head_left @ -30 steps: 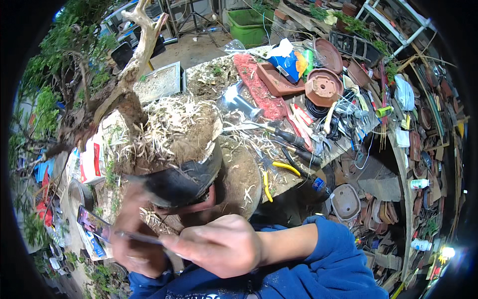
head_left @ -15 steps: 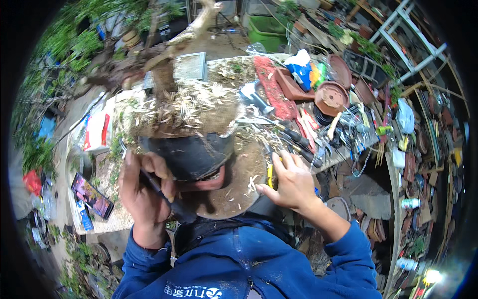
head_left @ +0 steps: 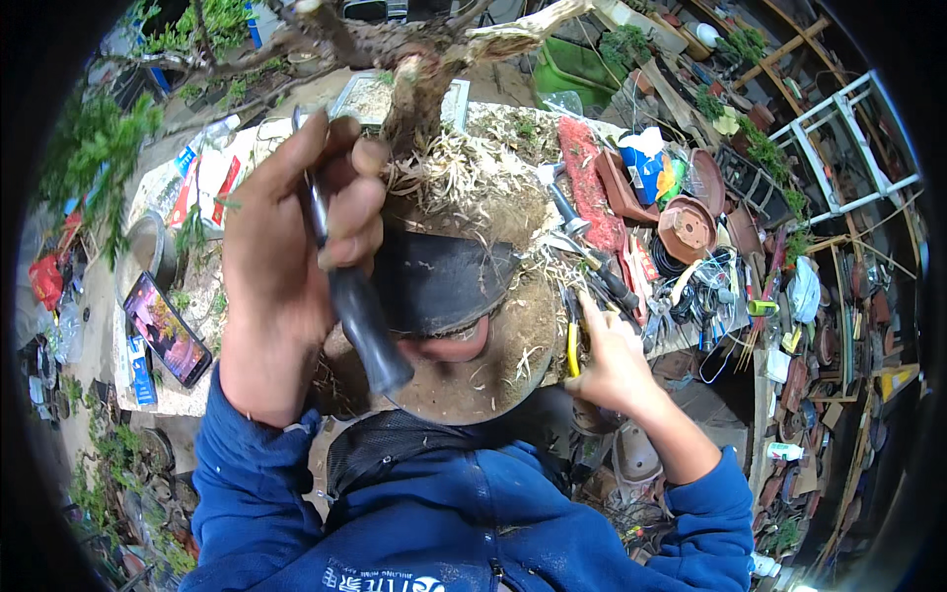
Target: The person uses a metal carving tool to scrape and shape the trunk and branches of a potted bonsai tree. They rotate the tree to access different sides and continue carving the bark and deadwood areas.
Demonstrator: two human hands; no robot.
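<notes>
The left hand (head_left: 316,212) was curled around a dark-handled tool (head_left: 367,331) as we looked down; its metal shaft lay under the bent fingers, and its handle slanted out below them, toward the right. To the left of that hand we saw a blue packet (head_left: 141,370), a phone (head_left: 166,329) lying near the edge of the tabletop (head_left: 205,291), and a grey bowl (head_left: 151,245), with a white-and-red bag (head_left: 204,189) farther back. Just right of the fingers, a gnarled trunk (head_left: 416,99) rose from soil strewn with pale shavings (head_left: 454,178). Nearer us was the dark side of a pot (head_left: 444,278), partly hidden by the left hand, above a reddish tray (head_left: 464,347) and a round board (head_left: 503,390). Next we saw a yellow handle (head_left: 572,347) just beside the right hand (head_left: 617,360); we could not tell whether those fingers gripped anything. Beyond them, farther back, we made out a red mat (head_left: 592,192), a round brown pot (head_left: 686,227) and tangled wires (head_left: 705,286).
</notes>
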